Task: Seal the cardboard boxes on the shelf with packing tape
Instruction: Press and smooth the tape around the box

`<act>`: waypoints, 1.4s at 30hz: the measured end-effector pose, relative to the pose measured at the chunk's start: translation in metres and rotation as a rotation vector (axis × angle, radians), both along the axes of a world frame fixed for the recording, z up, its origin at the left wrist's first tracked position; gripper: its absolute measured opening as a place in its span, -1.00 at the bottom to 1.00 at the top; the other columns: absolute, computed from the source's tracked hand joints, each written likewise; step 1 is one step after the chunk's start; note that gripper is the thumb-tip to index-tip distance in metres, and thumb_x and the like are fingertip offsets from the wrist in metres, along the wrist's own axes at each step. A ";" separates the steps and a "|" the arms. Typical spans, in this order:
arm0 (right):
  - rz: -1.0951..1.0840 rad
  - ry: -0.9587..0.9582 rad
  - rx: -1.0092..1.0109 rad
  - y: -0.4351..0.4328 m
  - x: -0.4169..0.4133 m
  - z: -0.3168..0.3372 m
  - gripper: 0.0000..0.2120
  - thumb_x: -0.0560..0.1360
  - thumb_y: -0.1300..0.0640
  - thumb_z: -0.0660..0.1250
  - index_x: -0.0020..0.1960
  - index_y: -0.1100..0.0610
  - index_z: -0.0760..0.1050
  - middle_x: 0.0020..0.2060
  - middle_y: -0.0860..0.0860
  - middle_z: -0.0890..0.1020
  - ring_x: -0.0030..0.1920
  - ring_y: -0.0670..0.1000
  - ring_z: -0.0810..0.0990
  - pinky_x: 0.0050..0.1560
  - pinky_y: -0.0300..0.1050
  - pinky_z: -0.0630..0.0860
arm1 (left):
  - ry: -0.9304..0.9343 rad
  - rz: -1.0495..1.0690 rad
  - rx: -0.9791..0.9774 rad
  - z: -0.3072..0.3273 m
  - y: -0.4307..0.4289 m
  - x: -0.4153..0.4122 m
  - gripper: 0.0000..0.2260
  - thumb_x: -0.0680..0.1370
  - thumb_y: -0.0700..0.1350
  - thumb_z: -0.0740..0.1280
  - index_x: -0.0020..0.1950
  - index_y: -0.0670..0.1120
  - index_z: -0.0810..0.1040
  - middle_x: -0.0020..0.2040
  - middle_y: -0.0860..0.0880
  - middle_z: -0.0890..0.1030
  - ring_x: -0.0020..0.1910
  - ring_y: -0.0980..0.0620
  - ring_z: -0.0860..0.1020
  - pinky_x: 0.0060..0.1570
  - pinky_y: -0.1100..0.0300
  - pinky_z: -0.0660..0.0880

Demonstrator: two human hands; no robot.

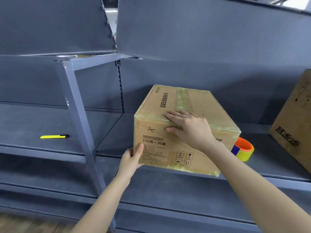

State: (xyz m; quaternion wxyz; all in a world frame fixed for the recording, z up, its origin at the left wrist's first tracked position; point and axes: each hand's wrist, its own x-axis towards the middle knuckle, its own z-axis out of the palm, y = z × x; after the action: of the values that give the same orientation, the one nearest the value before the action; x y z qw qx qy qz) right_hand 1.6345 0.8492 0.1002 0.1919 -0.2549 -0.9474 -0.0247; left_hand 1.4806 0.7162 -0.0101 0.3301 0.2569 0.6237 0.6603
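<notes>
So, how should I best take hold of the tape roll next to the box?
Pinch the tape roll by its free right rim, thumb inside the orange hole and fingers on the yellow outside. Come from the front right: the box hides its left part, and the hole faces upward, so that rim looks reachable.

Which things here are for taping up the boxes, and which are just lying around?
For the job: taped cardboard box, held by the left hand and pressed by the right hand; yellow-and-orange tape roll; second cardboard box at right.
Lying about: yellow box cutter, untouched on the shelf.
</notes>
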 end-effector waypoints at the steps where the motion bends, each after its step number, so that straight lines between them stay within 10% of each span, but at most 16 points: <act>1: 0.002 -0.012 0.012 0.000 -0.001 0.000 -0.51 0.54 -0.24 0.08 0.44 -0.20 0.18 0.44 -0.20 0.26 0.47 -0.01 0.18 0.40 -0.02 0.18 | -0.017 0.011 0.019 -0.003 0.001 0.000 -0.55 0.35 0.20 0.32 0.07 -0.10 0.50 -0.03 0.00 0.64 -0.13 0.17 0.63 -0.27 0.33 0.55; 9: 0.018 -0.001 0.005 -0.002 -0.008 -0.006 -0.52 0.54 -0.22 0.11 0.43 -0.20 0.20 0.43 -0.19 0.29 0.46 -0.02 0.19 0.39 -0.03 0.18 | 0.039 0.117 0.007 -0.011 0.001 -0.007 -0.78 0.47 0.07 0.34 -0.12 -0.08 0.55 -0.13 0.00 0.66 -0.12 0.09 0.63 -0.28 0.27 0.58; 13: 0.023 -0.031 0.002 -0.004 -0.008 -0.016 -0.52 0.54 -0.22 0.11 0.44 -0.20 0.18 0.44 -0.19 0.25 0.47 -0.01 0.16 0.43 -0.04 0.10 | 0.493 0.139 -0.215 -0.018 -0.005 -0.007 -0.74 0.51 0.14 0.25 -0.22 0.00 0.55 -0.21 0.11 0.63 -0.12 0.07 0.61 -0.31 0.36 0.44; 16: 0.018 -0.035 0.020 -0.003 -0.008 -0.015 -0.51 0.54 -0.22 0.10 0.45 -0.19 0.18 0.44 -0.18 0.25 0.47 -0.01 0.16 0.42 -0.04 0.11 | 0.693 0.198 -0.103 -0.003 -0.003 -0.003 -0.82 0.53 0.06 0.29 0.04 0.00 0.54 -0.10 0.16 0.62 -0.03 0.13 0.59 -0.21 0.40 0.44; 23: 0.016 -0.044 0.033 -0.005 -0.011 -0.017 -0.51 0.54 -0.23 0.09 0.45 -0.19 0.17 0.44 -0.18 0.25 0.47 -0.01 0.16 0.44 -0.04 0.12 | 0.795 0.333 0.043 0.033 0.010 0.006 -0.31 0.50 0.00 0.36 0.52 -0.02 0.06 0.40 0.00 0.35 0.35 0.08 0.31 0.26 0.24 0.28; 34: 0.074 0.027 -0.025 -0.007 -0.012 -0.014 -0.56 0.55 -0.12 0.19 0.40 -0.08 0.32 0.39 -0.15 0.36 0.44 -0.04 0.25 0.36 -0.03 0.31 | 0.923 0.406 0.020 0.037 0.013 0.000 -0.55 0.49 -0.20 0.37 0.36 -0.01 0.38 0.39 -0.06 0.33 0.36 -0.05 0.25 0.28 0.13 0.26; 38: 0.039 0.082 0.034 -0.001 0.010 -0.014 -0.63 0.54 -0.07 0.23 0.31 0.00 0.46 0.29 -0.10 0.50 0.37 0.01 0.38 0.26 -0.08 0.36 | 1.210 0.484 -0.009 0.045 0.017 0.016 -0.59 0.47 -0.28 0.35 0.31 -0.15 0.43 0.46 -0.18 0.24 0.41 -0.17 0.16 0.32 -0.13 0.28; 42: -0.021 0.113 0.045 0.011 0.042 -0.016 -0.67 0.54 0.02 0.25 0.28 0.06 0.49 0.25 -0.05 0.54 0.34 0.05 0.41 0.37 -0.02 0.27 | 1.382 0.327 0.122 0.060 0.037 0.054 -0.65 0.47 -0.19 0.33 0.26 -0.14 0.47 0.37 -0.13 0.39 0.39 -0.11 0.25 0.38 0.04 0.18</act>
State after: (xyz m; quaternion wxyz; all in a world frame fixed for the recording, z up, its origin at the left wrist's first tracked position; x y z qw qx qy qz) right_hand 1.6762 0.8600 0.0845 0.2503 -0.2613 -0.9316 -0.0337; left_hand 1.5347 0.7536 0.0497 -0.2592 0.5379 0.6827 0.4212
